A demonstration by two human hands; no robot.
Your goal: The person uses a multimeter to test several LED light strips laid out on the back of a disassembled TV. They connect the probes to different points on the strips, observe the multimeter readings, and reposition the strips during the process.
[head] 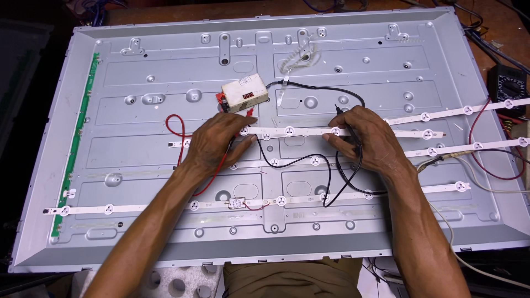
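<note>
A large grey metal panel (165, 66) lies flat, with several white light strips across it. My left hand (218, 140) presses a red probe with a red wire (175, 127) onto the middle strip (290, 131). My right hand (364, 135) holds a black probe (338, 110) with a black wire against the same strip, further right. A small white tester box (244, 94) with a red display sits just behind my hands; both wires lead to it.
A lower strip (138, 207) runs along the panel's near side, and more strips (469, 110) angle off to the right. A green circuit board (77, 138) lines the left edge. A black meter (507, 85) sits at the far right, with loose cables.
</note>
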